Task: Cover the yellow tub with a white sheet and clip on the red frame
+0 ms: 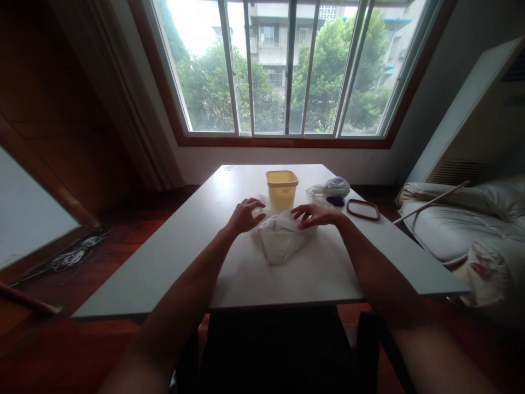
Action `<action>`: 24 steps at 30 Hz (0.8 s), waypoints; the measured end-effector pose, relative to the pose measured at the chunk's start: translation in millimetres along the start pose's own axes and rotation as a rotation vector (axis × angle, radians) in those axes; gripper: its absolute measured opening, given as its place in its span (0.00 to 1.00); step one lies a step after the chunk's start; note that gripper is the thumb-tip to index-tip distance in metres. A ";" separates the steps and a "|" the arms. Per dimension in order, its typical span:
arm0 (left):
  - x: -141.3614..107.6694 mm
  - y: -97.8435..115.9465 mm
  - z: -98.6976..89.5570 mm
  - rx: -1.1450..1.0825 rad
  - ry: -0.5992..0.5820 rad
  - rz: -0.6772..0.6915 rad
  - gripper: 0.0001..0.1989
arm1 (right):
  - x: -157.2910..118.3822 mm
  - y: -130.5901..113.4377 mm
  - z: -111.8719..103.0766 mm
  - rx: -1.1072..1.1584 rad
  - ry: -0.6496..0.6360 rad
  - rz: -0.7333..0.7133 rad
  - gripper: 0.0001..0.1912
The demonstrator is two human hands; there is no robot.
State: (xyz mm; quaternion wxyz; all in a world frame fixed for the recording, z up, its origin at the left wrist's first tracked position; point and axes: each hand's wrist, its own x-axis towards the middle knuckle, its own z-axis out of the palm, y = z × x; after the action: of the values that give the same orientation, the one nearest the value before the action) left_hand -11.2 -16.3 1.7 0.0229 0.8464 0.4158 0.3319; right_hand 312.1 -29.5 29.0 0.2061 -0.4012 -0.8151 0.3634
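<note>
Quietly, a crumpled translucent plastic bag lies near the middle of a white desk, spread between a person's two bare hands and against the foot of a yellow bin. The left hand arches at the bag's left side, its grip wide, thumb parted from fingers. The right hand bends over the bag's other side, fingers loosely curled; whether its grip pinches any plastic cannot be told.

The desk's pale top catches daylight from a broad sliding window framed in brown wood, with trees and a building outside. A curtain hangs at left above a reddish wooden floor, where white cables lie tangled. At right, a thin stick rests across a pale padded seat, near a tall whitish cabinet unit.

The bin stands upright, mouth up; its lower interior is hidden. Beyond the right hand sits a bunched white bag with a dark purple piece at its front, contents unclear. A reddish-brown ring with rounded corners lies flat just beside it.
</note>
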 end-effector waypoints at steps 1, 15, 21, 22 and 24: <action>-2.1 -1.7 4.9 0.005 -0.084 -0.013 0.21 | 1.4 -0.5 5.5 -0.003 -0.034 -0.001 0.37; -3.5 -30.8 1.1 0.116 -0.104 -0.304 0.14 | 8.0 24.2 -17.5 0.242 0.644 0.009 0.11; -2.4 -36.7 -17.5 0.206 0.001 -0.505 0.18 | -0.3 60.2 -42.4 0.557 0.973 0.179 0.13; -2.6 -38.0 -19.1 0.195 0.018 -0.541 0.18 | -1.4 65.0 -43.8 0.576 0.991 0.211 0.13; -2.7 -40.4 -21.3 0.162 0.054 -0.593 0.18 | -2.9 72.3 -45.4 0.604 1.040 0.289 0.12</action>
State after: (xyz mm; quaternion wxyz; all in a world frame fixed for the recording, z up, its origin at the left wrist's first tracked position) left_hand -52.5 3.1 4.1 0.0400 0.6782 0.6701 0.2990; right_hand 378.8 17.5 3.6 0.6297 -0.5562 -0.4065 0.3591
